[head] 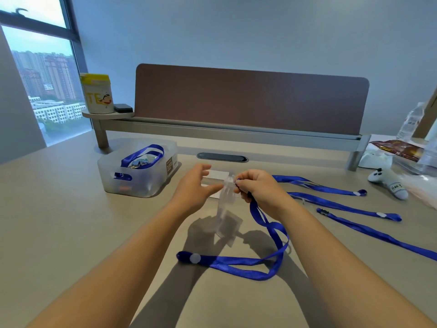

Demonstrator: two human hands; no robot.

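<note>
Pinches end of blue woven lanyard (pixel 236 263) at top of clear plastic badge sleeve (pixel 224 204) with right hand (pixel 257 188) above worktop (pixel 71 221) middle; holds left hand (pixel 196 185) open alongside.

"TE" on the yellow-lidded canister (pixel 97 95)

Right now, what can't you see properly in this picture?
Head view only.
Clip of the lanyard: hidden by fingers of the right hand.
The clear badge holder: blurred; whether it holds a card is unclear.
Contents of the bin: veiled by its frosted wall.
Label on the toy: writing too small.
</note>
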